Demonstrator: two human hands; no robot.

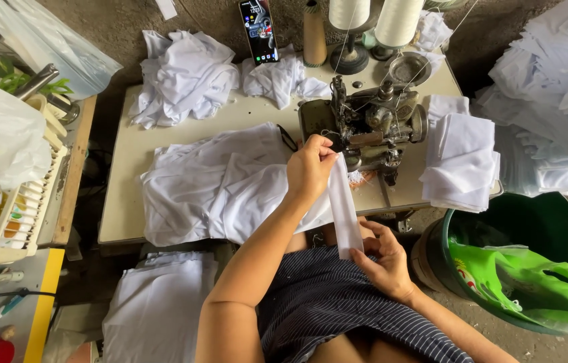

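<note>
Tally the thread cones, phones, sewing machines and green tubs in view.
Thread cones: 3, two white and one tan
Phones: 1
Sewing machines: 1
Green tubs: 1
Total: 6

Cream worktable (129,154) on grey concrete floor (123,27)

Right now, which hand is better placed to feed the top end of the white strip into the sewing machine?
Left, probably. The left hand pinches the top of the white strip right beside the sewing machine. The right hand holds the strip's lower end down by the lap, farther from the machine.
</note>
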